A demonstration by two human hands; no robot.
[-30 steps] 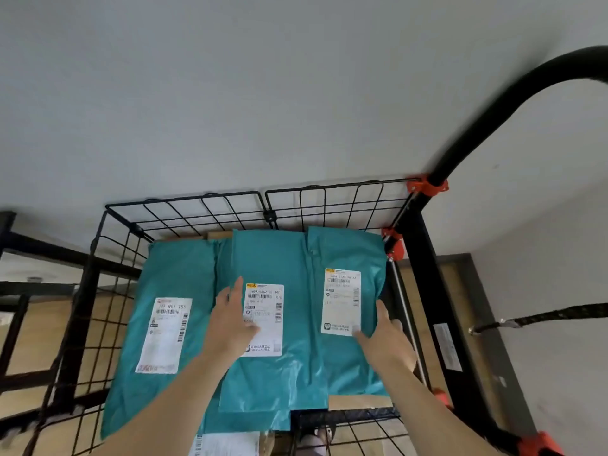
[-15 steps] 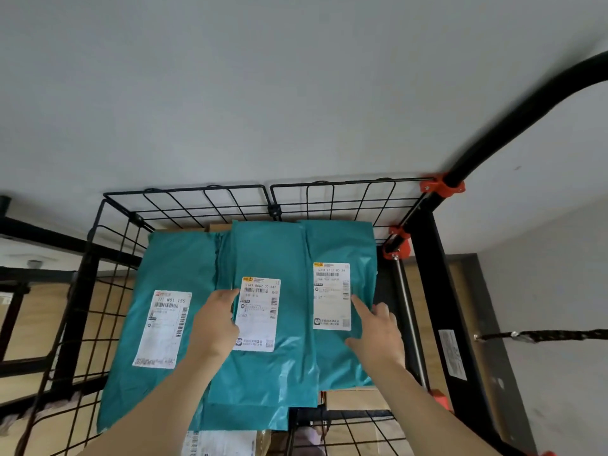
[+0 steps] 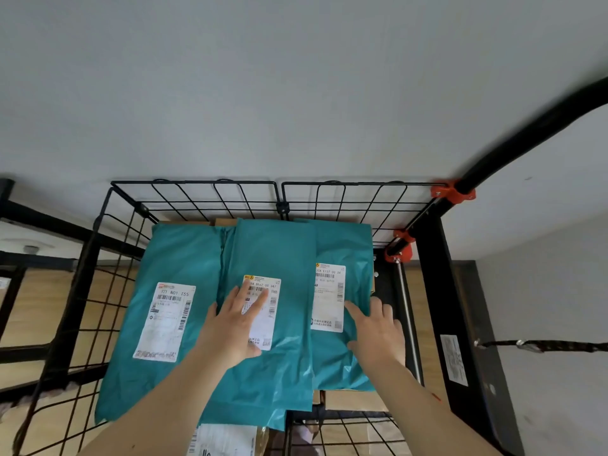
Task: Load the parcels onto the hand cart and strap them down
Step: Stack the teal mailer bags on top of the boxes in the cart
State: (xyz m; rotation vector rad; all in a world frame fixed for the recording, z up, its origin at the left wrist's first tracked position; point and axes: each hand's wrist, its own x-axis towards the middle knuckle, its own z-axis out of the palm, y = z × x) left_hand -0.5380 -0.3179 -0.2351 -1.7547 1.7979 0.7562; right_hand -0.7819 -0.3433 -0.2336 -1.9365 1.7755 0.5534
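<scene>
Three teal mailer parcels lie side by side on top of the load in the black wire-mesh hand cart (image 3: 210, 200): a left parcel (image 3: 171, 268), a middle parcel (image 3: 279, 251) and a right parcel (image 3: 345, 245), each with a white shipping label. My left hand (image 3: 237, 324) lies flat with straight fingers on the middle parcel's label. My right hand (image 3: 378, 330) presses flat on the right parcel near its right edge. A black strap with a metal hook (image 3: 539, 345) hangs at the right, beyond the cart frame.
Cardboard boxes (image 3: 355, 401) show under the teal parcels. The cart's black handle (image 3: 533, 130) with orange clamps (image 3: 452, 192) rises at the right. A grey wall lies behind, and black shelf frames (image 3: 39, 222) stand at the left.
Both hands have slid forward over the parcels. My left hand moved from the label's left edge onto the label. My right hand flattened on the right parcel.
</scene>
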